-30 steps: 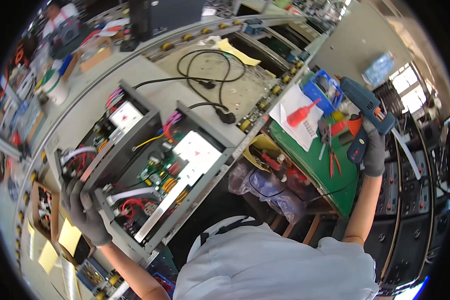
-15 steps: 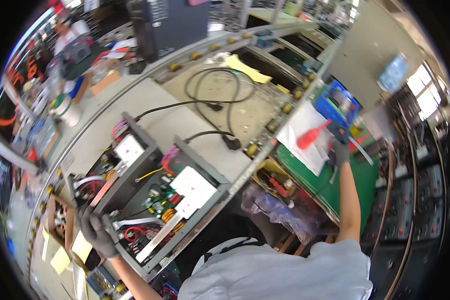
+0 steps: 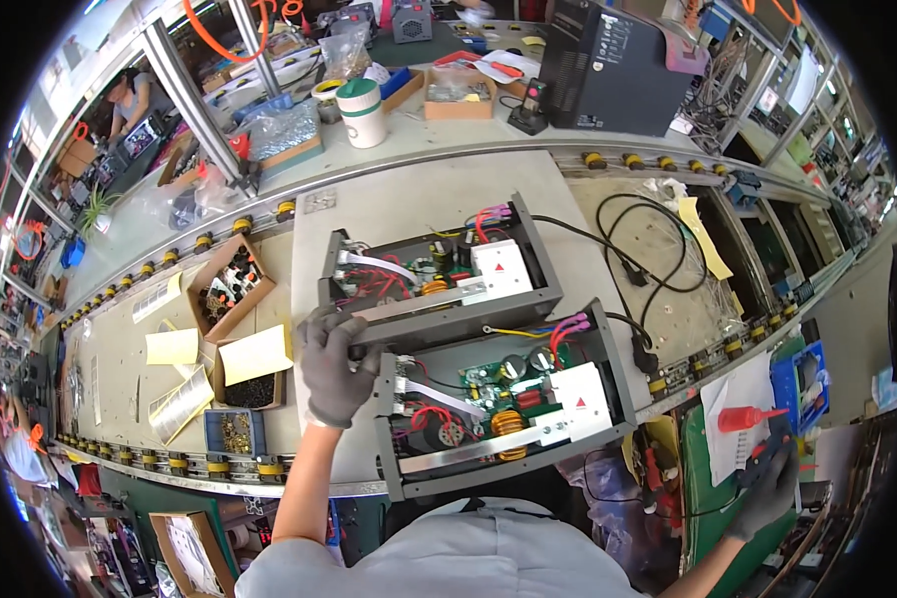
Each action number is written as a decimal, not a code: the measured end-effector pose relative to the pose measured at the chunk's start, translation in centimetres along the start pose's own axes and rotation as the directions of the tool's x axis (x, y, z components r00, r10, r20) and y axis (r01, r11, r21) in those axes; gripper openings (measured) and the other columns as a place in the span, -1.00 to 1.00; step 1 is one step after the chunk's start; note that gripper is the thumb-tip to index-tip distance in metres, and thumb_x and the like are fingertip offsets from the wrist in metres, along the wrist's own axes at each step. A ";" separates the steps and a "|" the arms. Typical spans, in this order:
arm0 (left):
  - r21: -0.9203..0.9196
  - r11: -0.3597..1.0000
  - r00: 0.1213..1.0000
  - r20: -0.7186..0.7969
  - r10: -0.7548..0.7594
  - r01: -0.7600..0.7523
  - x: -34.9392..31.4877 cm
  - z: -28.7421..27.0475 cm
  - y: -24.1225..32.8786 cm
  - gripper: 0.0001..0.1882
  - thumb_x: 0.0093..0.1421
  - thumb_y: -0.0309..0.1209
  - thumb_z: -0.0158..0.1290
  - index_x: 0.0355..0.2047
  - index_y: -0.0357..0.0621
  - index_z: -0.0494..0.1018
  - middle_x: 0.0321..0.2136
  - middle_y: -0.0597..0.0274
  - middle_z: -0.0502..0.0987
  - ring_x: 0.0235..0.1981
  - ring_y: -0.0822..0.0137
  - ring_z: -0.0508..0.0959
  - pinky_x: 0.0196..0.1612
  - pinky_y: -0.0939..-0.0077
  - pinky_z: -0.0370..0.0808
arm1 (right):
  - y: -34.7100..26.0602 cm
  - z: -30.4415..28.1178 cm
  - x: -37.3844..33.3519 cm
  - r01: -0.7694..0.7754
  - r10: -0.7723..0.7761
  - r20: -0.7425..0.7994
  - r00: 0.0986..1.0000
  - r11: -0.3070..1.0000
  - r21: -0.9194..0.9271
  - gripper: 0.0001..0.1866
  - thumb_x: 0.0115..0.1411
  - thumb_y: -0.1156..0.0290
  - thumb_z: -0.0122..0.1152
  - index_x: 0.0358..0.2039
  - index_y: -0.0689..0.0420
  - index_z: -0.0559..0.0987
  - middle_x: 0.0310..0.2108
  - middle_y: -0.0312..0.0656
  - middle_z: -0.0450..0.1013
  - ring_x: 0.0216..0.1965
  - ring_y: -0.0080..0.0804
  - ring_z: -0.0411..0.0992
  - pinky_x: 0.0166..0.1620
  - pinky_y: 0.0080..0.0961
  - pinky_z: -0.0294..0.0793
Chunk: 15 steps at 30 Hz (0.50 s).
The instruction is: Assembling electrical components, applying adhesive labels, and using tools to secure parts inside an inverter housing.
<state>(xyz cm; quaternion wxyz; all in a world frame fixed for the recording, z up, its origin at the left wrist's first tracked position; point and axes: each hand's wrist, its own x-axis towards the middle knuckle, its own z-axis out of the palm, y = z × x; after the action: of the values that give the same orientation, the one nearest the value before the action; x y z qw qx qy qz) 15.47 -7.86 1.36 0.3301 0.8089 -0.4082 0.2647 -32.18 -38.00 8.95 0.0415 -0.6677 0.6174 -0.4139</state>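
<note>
My left hand, in a grey glove, is at the left ends of two open metal chassis, fingers apart and lying against the edge. The near chassis contains a green circuit board, a copper coil and a white plate. Behind it sits a similar far chassis with its own white plate. Over the green mat at the right, my gloved right hand has its fingers closed around something dark that I cannot make out. Beside it, a red squeeze bottle lies on white paper.
A blue bin stands beyond my right hand. Black power cords coil behind the chassis. At left are cardboard boxes of small parts, yellow paper and a blue-grey tray. Rollers line the bench; a white canister stands behind.
The view has swung left, bringing the boxes and rear bench into fuller sight. My left hand stays by the chassis' left ends; my right hand remains over the mat, near the blue bin.
</note>
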 end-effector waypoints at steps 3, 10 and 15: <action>-0.031 0.999 0.998 -0.055 -0.037 0.035 0.9 1.1 0.2 -0.54 -0.25 -0.44 0.26 -0.26 -0.07 0.41 -0.26 0.12 0.40 -0.11 -0.01 0.37 -0.08 0.16 0.31 | -7.4 3.3 1.7 0.249 -0.245 -0.050 0.968 0.928 0.277 -0.77 0.24 0.48 0.04 -0.15 0.34 0.51 -0.22 -0.16 0.51 -0.23 -0.53 0.44 -0.14 -0.58 0.41; -0.087 0.994 0.996 -0.052 -0.068 0.063 -0.7 1.9 -1.0 -0.52 -0.24 -0.38 0.27 -0.24 -0.08 0.39 -0.21 0.13 0.37 -0.04 0.02 0.34 0.08 0.10 0.27 | -34.8 15.2 3.8 0.653 -0.805 0.119 0.582 0.549 0.523 -0.67 0.15 0.36 0.17 -0.11 0.27 0.48 -0.24 -0.13 0.49 -0.28 -0.52 0.44 -0.15 -0.62 0.38; -0.325 0.945 0.997 0.077 0.009 0.016 0.4 1.0 0.1 -0.41 -0.15 -0.43 0.23 -0.03 -0.08 0.35 0.00 0.06 0.33 0.09 -0.01 0.27 0.18 0.01 0.15 | -51.5 34.4 14.9 0.875 -0.958 -0.151 0.245 0.152 0.460 -0.53 0.11 0.27 0.17 0.07 -0.01 0.41 -0.10 -0.05 0.44 -0.23 -0.37 0.45 -0.11 -0.45 0.40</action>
<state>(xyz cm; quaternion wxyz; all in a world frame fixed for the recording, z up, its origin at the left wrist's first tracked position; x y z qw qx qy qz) 15.75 -8.83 1.07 0.4436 0.7535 -0.4574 0.1616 27.72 -54.40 23.10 -0.0097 -0.9054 -0.0410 -0.4224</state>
